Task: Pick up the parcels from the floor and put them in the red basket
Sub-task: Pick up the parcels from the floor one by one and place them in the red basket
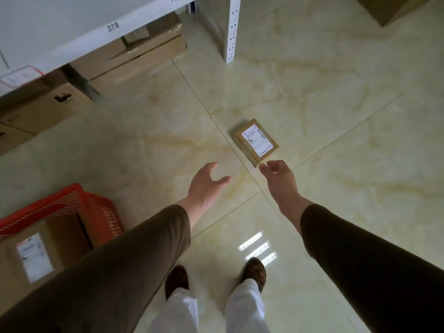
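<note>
- Down on the pale tiled floor (336, 116), 1 small brown parcel (255, 142) with a white label on top, lying flat and skewed, just past the crossing of the tile seams.
- At 6 o'clock of that parcel, right hand (280, 180), reaching out, fingers loosely curled, holding nothing; thumb tip near the parcel's closest corner, touching or not impossible to tell.
- At 8 o'clock of the parcel, left hand (206, 183), spread and relaxed, thumb out to the side, clear of the parcel, holding nothing.
- Dark brown sleeves on both arms.
- Far at 8 o'clock, low left in view, red basket (96, 210) on the floor, with 1 labelled cardboard box (36, 255) inside.
- At 10 to 11 o'clock, white shelf (72, 27) marked 378, with cardboard boxes (129, 58) stacked beneath.
- At 12 o'clock, white perforated upright post (232, 30).
- At 6 o'clock, bottom of view, 2 dark shoes (254, 270) below white trouser legs.
</note>
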A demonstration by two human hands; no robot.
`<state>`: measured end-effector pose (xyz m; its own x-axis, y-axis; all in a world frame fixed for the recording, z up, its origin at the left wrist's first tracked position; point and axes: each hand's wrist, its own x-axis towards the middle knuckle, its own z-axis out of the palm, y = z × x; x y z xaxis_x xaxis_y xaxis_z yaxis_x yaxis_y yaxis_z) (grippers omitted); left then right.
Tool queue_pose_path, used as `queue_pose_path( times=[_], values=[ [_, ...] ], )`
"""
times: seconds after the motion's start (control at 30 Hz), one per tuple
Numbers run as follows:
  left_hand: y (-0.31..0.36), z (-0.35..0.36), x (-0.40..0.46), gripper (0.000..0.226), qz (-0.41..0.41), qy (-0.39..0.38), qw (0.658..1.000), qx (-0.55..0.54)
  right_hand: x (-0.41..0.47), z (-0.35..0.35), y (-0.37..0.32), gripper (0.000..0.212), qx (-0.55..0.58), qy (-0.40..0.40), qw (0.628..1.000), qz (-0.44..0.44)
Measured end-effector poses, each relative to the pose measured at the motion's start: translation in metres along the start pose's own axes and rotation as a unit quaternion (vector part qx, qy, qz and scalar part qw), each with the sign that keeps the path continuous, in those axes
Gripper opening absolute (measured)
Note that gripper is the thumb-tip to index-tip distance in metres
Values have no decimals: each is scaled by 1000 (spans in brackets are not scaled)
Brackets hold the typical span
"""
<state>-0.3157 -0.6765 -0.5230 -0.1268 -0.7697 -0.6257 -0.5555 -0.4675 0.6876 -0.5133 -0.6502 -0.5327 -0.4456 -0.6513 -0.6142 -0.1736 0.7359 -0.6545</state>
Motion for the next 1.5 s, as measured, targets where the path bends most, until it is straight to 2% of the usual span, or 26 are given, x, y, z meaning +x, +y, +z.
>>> queue_pose_path(
  times=[0.2,0.53,0.83,0.93,1.0,1.07,1.13,1.27,1.4,1.5],
  values=[
    [16,38,46,69,-34,5,999,-28,67,-20,-2,52,-44,-23,999,5],
    [26,96,154,76,-96,24,988,-117,191,-12,-9,64,-119,-61,991,-1],
    [-6,167,240,75,-167,57,970,-170,284,9,33,62,-174,-117,978,-7],
    [-16,182,261,74,-171,35,966,-191,308,18,43,61,-168,-142,976,9],
    [-19,189,269,70,-168,10,961,-218,318,24,48,51,-167,-167,971,24],
    [-19,192,273,68,-166,-11,954,-250,323,28,51,39,-168,-188,967,37],
    [-18,191,271,71,-172,-12,942,-287,319,31,51,36,-164,-195,966,38],
    [-14,174,249,74,-173,33,919,-354,287,30,40,38,-137,-178,974,13],
    [-1,134,198,62,-144,87,917,-362,230,29,19,25,-95,-133,986,-40],
    [1,98,152,56,-121,112,912,-375,179,34,-1,20,-69,-130,987,-68]
  ],
)
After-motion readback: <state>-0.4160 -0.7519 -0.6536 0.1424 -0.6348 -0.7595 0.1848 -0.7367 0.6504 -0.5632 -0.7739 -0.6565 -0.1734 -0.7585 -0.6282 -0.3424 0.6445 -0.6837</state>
